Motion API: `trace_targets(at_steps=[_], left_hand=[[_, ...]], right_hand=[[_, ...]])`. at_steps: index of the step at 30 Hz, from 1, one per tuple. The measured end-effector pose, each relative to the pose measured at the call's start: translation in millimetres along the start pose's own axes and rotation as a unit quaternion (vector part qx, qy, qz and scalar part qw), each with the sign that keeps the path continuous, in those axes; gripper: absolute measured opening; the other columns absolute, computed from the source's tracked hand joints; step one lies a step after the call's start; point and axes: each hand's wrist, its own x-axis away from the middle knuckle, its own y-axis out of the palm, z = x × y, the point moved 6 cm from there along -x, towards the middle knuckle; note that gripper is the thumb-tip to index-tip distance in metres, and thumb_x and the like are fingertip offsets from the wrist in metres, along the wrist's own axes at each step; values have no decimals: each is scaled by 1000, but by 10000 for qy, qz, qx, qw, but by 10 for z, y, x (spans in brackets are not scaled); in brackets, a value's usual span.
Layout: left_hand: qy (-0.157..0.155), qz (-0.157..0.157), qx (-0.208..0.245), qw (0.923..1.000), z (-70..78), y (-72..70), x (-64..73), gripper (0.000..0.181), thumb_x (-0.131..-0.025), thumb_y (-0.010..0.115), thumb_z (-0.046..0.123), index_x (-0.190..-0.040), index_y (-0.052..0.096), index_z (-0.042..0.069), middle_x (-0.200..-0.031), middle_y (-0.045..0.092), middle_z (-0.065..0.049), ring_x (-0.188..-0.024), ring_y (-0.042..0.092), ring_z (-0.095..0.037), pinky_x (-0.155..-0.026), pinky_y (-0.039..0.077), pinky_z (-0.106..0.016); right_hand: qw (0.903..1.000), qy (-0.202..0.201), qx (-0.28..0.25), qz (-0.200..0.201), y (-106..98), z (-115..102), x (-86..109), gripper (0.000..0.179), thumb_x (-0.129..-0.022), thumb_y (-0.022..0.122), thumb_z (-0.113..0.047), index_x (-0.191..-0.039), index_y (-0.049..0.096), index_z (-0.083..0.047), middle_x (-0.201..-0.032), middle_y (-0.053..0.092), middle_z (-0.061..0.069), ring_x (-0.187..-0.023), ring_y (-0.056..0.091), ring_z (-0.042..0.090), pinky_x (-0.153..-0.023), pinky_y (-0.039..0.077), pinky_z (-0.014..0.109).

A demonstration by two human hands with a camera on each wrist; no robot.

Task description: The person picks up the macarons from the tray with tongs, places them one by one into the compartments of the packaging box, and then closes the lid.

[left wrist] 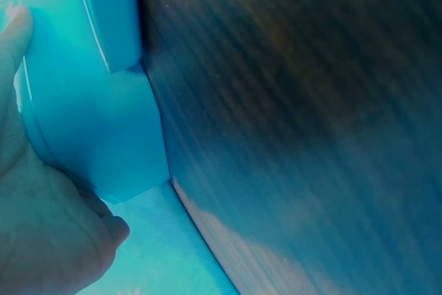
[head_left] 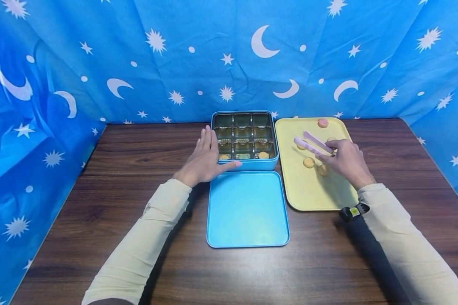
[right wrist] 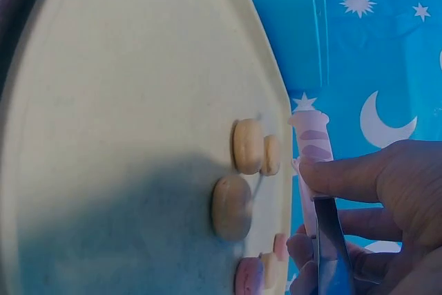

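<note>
My left hand rests against a blue tin, its straight fingers along the left side and its thumb along the front. The tin has a gold divided insert; its front row holds a yellowish piece, a green piece and a beige macaron. My right hand grips metal tongs with pale pink tips. Those tips stand apart over the yellow tray, nothing between them. Several beige macarons and a pink macaron lie on the tray; my right hand partly hides some.
The tin's blue lid lies flat on the wooden table, in front of the tin and left of the tray. A blue curtain with moons and stars hangs behind the table and at both sides.
</note>
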Motion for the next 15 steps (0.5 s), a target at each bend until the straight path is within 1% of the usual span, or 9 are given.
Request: trace_targets(at_steps=[3, 6, 9, 15], left_hand=[[6, -1, 6, 10000, 3, 0, 2, 126, -85, 45, 86, -160, -8, 0, -166, -20, -17, -152, -21, -29, -123, -1, -46], [15, 13, -14, 10000, 5, -1, 0, 126, -85, 45, 86, -160, -8, -1, -166, -19, -18, -152, -20, -29, -123, 0, -46], [9, 22, -14, 10000, 8, -3, 0, 126, -85, 45, 85, -160, -7, -1, -167, -18, -18, -152, -20, -29, -123, 0, -46], [14, 38, -19, 10000, 14, -8, 3, 125, -85, 46, 85, -160, -7, -1, -167, -16, -19, -152, -20, -29, -123, 0, -46]], right_hand=[[10000, 79, 12, -27, 10, 38, -3, 43, -92, 75, -18, -122, 66, 11, -96, 65, 24, -80, 55, 36, -63, 40, 40], [9999, 135, 13, -73, 23, 72, -4, 45, -92, 75, -19, -124, 65, 12, -96, 65, 24, -80, 55, 36, -62, 40, 38], [9997, 197, 7, -133, 40, 104, -6, 48, -93, 75, -19, -127, 63, 13, -100, 65, 26, -81, 55, 35, -60, 41, 37], [9995, 265, 24, -183, 62, 141, -8, 51, -93, 75, -19, -128, 61, 14, -104, 67, 29, -80, 55, 34, -59, 41, 36]])
